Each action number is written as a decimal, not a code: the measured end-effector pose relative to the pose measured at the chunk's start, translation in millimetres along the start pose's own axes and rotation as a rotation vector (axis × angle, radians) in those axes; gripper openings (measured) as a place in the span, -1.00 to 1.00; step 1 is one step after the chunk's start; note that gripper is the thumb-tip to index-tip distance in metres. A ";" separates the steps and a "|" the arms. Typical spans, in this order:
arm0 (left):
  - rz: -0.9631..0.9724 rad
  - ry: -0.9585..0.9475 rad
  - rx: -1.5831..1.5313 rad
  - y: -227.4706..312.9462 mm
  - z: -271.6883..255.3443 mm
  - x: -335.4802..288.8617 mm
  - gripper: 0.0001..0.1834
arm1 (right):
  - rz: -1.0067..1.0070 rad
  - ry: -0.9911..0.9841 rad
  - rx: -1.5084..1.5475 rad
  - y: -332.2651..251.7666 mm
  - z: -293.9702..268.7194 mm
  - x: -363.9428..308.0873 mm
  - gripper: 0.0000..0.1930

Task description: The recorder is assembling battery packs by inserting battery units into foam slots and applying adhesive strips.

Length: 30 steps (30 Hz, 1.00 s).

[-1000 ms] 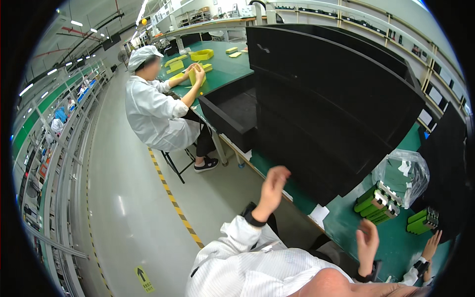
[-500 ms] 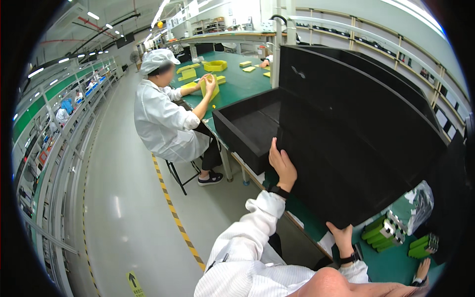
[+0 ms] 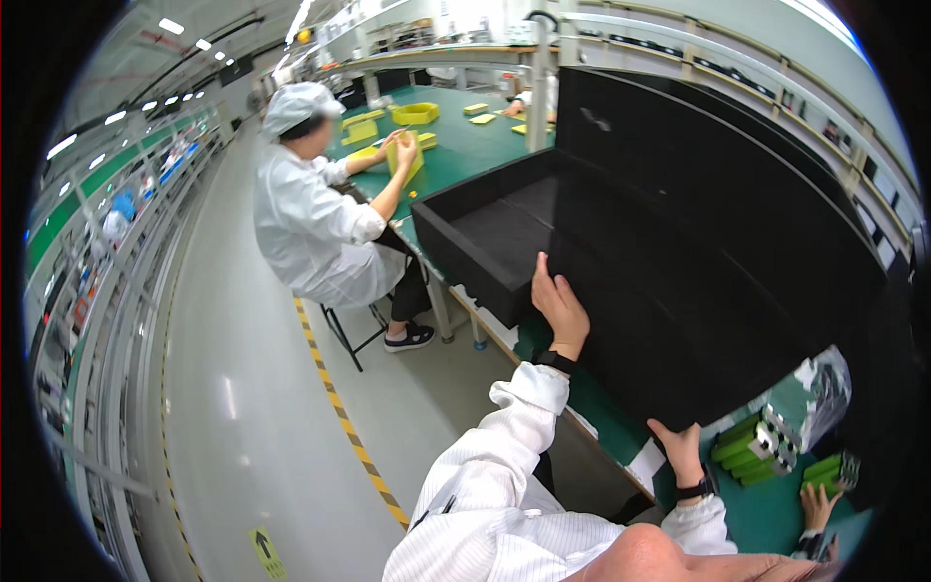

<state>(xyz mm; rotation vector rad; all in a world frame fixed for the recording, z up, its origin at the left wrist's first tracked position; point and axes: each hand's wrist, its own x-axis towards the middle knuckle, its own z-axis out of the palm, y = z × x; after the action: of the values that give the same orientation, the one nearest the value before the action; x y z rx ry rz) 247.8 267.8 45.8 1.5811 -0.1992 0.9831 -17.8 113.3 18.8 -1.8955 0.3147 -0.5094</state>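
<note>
We hold a large black tray [image 3: 718,242] tilted up at centre right, above the green tabletop [image 3: 601,412]: left hand [image 3: 561,306] grips its left edge, right hand [image 3: 679,448] its lower corner, spread apart to steady its width.

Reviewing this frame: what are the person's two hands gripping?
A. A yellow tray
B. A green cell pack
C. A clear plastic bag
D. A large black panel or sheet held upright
D: the left hand holds the left edge and the right hand the lower corner of the large black panel, which stands over the green table.
</note>
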 end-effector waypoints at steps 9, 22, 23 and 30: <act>-0.060 -0.015 -0.065 -9.3 -35.5 8.8 -0.52 | -0.046 -0.005 -0.039 20.7 12.5 10.6 -0.61; 0.492 -0.535 0.366 -74.3 -108.5 91.3 -0.64 | -0.187 0.165 0.004 10.0 15.8 -0.9 -0.61; 0.476 -0.536 0.333 -76.2 -101.9 89.9 -0.66 | -0.131 0.140 0.044 14.7 12.0 -2.7 -0.58; 0.460 -0.174 0.084 -49.5 -101.3 137.1 -0.64 | -0.085 0.120 -0.027 51.6 4.9 -4.0 -0.36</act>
<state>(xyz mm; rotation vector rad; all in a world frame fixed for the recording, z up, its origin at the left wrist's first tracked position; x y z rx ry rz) 316.5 423.5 96.2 1.7378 -0.6728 1.2143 -17.7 100.1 -31.4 -1.9142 0.3213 -0.6810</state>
